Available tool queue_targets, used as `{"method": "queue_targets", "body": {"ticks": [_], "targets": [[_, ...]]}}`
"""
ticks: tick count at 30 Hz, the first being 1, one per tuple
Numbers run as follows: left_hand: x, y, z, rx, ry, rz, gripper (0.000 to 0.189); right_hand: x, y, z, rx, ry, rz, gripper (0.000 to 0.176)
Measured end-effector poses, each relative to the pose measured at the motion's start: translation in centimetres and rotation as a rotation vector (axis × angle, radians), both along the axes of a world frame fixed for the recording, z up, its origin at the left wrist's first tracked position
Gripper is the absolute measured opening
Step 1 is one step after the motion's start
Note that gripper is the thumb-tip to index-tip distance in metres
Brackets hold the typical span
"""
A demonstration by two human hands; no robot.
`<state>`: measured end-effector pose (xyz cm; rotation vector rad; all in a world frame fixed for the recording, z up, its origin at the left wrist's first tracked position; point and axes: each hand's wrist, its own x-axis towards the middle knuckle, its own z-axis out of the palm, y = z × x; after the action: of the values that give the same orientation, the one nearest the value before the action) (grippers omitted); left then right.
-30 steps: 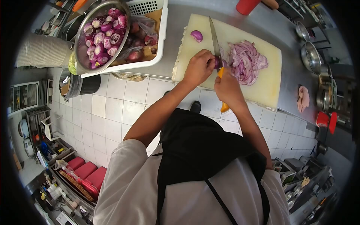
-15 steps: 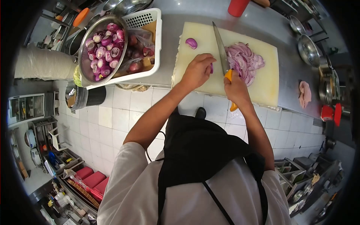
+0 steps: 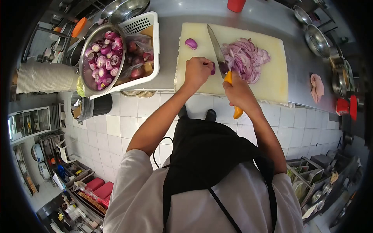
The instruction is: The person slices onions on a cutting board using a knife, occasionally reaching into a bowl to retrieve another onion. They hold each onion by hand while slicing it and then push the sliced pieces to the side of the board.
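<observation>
My left hand (image 3: 199,72) is closed around a piece of red onion (image 3: 213,68) on the cutting board (image 3: 268,91), its fingers curled. In my right hand (image 3: 239,91) is the yellow handle of a knife (image 3: 216,46), its long blade pointing away from me, just right of that piece. Sliced red onion (image 3: 248,60) lies heaped to the right of the blade. Another onion half (image 3: 191,44) sits apart on the board's far left, cut face hidden.
A metal colander (image 3: 123,58) full of peeled onions rests on a white basket (image 3: 156,46) holding bagged onions at the left. A red container (image 3: 236,5) stands behind the board. A pinkish cloth (image 3: 317,87) and metal bowls (image 3: 317,40) are at the right.
The whole view has shifted slightly. The left fingers have curled more over the onion piece, and the knife has come nearer to it. The onion slices look more spread out.
</observation>
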<state>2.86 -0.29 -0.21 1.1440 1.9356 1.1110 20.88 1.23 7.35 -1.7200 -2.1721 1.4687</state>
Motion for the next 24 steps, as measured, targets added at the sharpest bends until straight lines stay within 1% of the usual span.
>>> {"method": "queue_targets", "body": {"ticks": [3, 6, 9, 12, 15, 18, 20, 22, 24], "targets": [[1.6, -0.1, -0.1, 0.059, -0.104, 0.082, 0.017, 0.0, -0.4, 1.2, 0.024, -0.016, 0.036, 0.031], [2.1, -0.3, 0.4, 0.082, -0.110, 0.096, 0.016, -0.2, -0.8, 2.7, -0.021, -0.021, 0.023, 0.030], [1.9, -0.5, 0.2, 0.078, -0.070, 0.060, 0.019, -0.4, -1.1, 2.8, -0.011, -0.024, 0.021, 0.030], [2.2, -0.6, -0.4, 0.116, -0.091, 0.082, 0.019, -0.8, -1.3, 2.5, -0.003, -0.050, 0.021, 0.032], [2.5, -0.6, -1.1, 0.201, -0.066, 0.122, 0.016, -0.6, -1.2, 0.8, 0.046, -0.063, 0.042, 0.034], [2.6, -0.8, -1.0, 0.247, -0.141, 0.123, 0.015, -0.8, -0.9, -4.5, 0.220, 0.004, 0.063, 0.035], [2.6, -0.8, -1.3, 0.224, -0.108, 0.122, 0.017, -1.2, 0.3, -5.9, 0.242, 0.014, 0.067, 0.035], [2.4, -0.9, -1.3, 0.215, -0.088, 0.119, 0.018, -1.9, 0.7, -4.4, 0.193, 0.015, 0.051, 0.034], [2.5, -0.9, -1.1, 0.216, -0.090, 0.112, 0.018, -2.1, 1.2, -0.8, 0.069, -0.003, 0.013, 0.033]]}}
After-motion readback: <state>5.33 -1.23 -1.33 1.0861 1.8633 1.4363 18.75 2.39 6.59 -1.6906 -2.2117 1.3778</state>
